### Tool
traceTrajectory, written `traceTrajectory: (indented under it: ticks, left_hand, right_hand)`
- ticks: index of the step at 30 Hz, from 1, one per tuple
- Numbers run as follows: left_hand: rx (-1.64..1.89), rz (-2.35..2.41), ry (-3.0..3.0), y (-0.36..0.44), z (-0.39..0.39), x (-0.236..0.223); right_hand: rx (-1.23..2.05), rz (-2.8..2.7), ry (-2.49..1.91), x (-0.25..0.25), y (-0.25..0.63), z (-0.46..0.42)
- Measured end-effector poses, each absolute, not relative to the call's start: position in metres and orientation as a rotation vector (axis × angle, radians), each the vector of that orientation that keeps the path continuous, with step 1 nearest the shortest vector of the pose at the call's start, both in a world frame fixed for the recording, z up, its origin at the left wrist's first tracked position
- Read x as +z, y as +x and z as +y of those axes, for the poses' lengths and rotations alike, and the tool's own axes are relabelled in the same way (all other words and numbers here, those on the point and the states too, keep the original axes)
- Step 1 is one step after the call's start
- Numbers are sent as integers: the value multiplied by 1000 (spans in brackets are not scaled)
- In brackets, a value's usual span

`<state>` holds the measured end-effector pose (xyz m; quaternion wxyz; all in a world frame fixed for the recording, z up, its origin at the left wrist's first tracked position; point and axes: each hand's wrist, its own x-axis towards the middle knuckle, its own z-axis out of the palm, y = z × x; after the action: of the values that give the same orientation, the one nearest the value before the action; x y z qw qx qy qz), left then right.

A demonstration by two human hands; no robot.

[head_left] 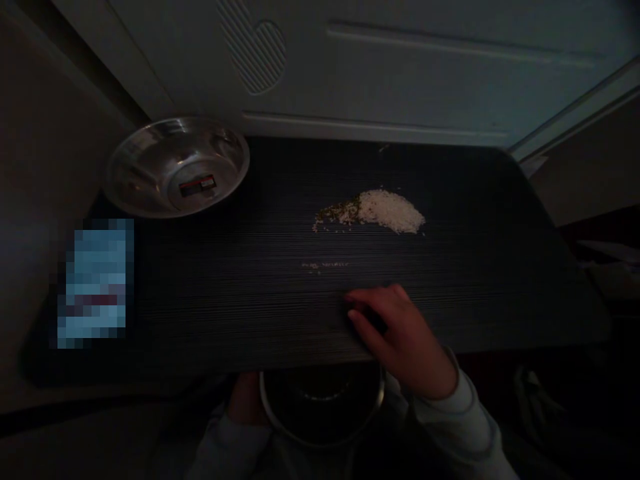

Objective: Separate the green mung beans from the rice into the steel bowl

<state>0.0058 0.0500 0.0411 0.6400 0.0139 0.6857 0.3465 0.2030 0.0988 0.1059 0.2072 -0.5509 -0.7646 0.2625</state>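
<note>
My right hand [397,327] rests low over the front part of a dark tabletop, fingers loosely curled, with a gap between thumb and forefinger. Nothing shows in it. Below the table's front edge, my left hand [247,400] holds the side of a round metal bowl [323,443]; its fingers are mostly hidden. The inside of that bowl is dark, with a faint pale line of specks. Beyond my right hand lies a heap of white rice [393,212], with dark greenish grains [343,210] at its left end. A few loose grains [325,265] lie nearer to me.
A wide steel basin [230,190] stands at the table's back left, with a small dark red-edged item [197,185] inside. A pixelated bright screen [95,287] is at the left. The dark table [475,287] meets a pale panel [400,87] at the back.
</note>
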Motion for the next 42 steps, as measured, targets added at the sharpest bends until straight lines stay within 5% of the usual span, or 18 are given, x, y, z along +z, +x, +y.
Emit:
traceTrajectory:
  ticks: [7,26,34,42]
  left_hand:
    - [742,1390,-343,12,48,52]
    - [755,1185,-237,3,23,46]
    - [812,1278,-140,-1,20,45]
    - [802,1278,-31,-14,21,27]
  right_hand:
    - [772,-2155,-1519,107,199,85]
    - [793,-1916,-1569,102,172,92]
    - [410,-1827,-1861,96,142,126]
    - [388,-1766,-1973,95,190,130]
